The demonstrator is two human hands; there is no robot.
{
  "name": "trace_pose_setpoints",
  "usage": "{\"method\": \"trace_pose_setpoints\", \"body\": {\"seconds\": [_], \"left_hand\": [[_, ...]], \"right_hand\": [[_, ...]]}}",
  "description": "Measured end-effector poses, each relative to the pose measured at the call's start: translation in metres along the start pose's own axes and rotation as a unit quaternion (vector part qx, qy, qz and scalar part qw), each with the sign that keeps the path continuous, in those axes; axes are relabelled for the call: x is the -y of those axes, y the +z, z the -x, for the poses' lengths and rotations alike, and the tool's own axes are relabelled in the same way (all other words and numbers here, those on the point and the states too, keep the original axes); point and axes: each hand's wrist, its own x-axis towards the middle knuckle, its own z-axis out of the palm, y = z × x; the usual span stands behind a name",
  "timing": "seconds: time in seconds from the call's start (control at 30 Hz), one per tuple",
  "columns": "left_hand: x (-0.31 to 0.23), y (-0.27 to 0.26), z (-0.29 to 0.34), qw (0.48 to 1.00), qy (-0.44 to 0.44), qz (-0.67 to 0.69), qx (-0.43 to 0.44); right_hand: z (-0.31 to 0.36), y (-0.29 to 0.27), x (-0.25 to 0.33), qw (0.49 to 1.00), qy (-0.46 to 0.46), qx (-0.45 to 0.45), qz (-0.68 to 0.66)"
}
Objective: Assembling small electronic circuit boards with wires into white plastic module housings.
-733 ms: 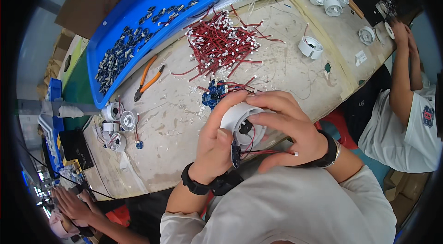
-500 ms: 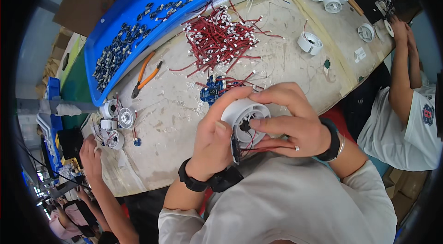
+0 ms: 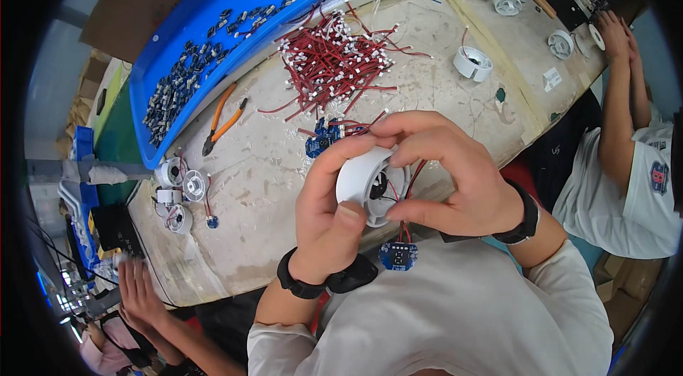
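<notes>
Both hands hold a white round plastic housing [image 3: 353, 178] above the near edge of the table. My left hand [image 3: 321, 216] wraps its outer side, thumb on the front rim. My right hand [image 3: 466, 180] grips the opposite side, fingertips at the upper rim and thumb at the lower one. Inside the ring sits a black part [image 3: 378, 186] with thin wires. A small blue circuit board [image 3: 398, 256] dangles from red and black wires below the housing. Beyond my left fingers lie more blue circuit boards [image 3: 324, 138] with red wires.
A heap of red wires with white connectors [image 3: 334, 59] lies mid-table. Beside it are orange-handled cutters [image 3: 223, 123] and a blue tray [image 3: 235, 2] of small components. White housings [image 3: 196, 184] stand at left, others [image 3: 506, 1] at far right. Co-workers' hands [image 3: 617, 34] [image 3: 142, 296] work at both sides.
The circuit board has swung from beside the housing to hang below it. The housing is turned a little, and my right fingers have shifted from inside the ring to its rim.
</notes>
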Motion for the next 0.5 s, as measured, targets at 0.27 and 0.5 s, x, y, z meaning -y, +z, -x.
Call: {"method": "trace_pose_setpoints", "body": {"seconds": [0.27, 0.5], "left_hand": [[0.003, -0.003, 0.000, 0.998, 0.005, -0.058, 0.006], [0.001, -0.006, 0.000, 0.999, 0.015, -0.021, -0.034]], "right_hand": [[0.002, 0.021, -0.012, 0.990, 0.053, -0.104, -0.073], [0.004, 0.023, -0.011, 0.996, 0.008, -0.043, -0.079]]}}
